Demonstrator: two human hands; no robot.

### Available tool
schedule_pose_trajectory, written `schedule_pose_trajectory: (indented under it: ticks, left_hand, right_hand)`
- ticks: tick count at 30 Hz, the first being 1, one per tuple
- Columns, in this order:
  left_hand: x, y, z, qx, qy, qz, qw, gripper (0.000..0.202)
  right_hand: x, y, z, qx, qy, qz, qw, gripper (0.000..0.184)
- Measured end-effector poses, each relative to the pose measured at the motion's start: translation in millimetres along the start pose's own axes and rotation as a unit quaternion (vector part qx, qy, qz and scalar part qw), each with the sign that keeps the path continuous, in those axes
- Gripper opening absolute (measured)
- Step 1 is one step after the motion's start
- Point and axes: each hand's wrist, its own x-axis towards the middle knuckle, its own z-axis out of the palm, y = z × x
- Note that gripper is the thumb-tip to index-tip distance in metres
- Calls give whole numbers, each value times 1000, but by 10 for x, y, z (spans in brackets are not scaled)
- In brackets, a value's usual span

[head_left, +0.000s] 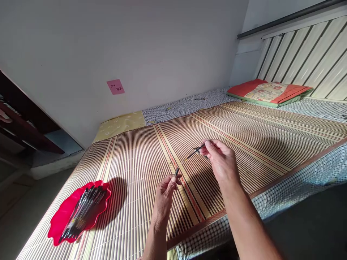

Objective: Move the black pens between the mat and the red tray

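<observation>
Over a bamboo mat (141, 151) on a bed, my left hand (165, 195) pinches a small dark pen part (176, 171) between thumb and fingers. Up and to the right, my right hand (221, 160) grips a thin black pen (194, 152) whose tip points down-left toward the left hand's piece. The two pieces are apart, a short gap between them. At the lower left of the mat lies a red tray (62, 216) with a wavy rim, holding several black pens (82, 213).
A white wall with a pink sticky note (115, 86) runs behind the bed. An orange and floral pillow (268, 92) lies at the far right by a slatted headboard (306, 57). Checked bedding (295, 184) hangs over the near edge. Dark furniture (18, 122) stands at left.
</observation>
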Motion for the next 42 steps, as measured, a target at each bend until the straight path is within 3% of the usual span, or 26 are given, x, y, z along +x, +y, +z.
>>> schedule_pose_trajectory:
  ticks: [9,23,32,42]
  left_hand:
    - [-14,7,-2,18,-11,4,1000,37]
    - [6,-36,-40,91,-8,48,995,34]
    - [-9,-6,-2,51,-22,51,997,36]
    - [11,-37,-34,28,-17,43,999,35]
  right_hand:
    - [-25,-10,31,-34,-43,20,998,31]
    - [-20,-189,-55,-106,-143,-28,984,24]
    - [-25,-181,-74,-68,-104,-30,992,21]
    - [-35,-226,-52,-84,-120,-39,988,20]
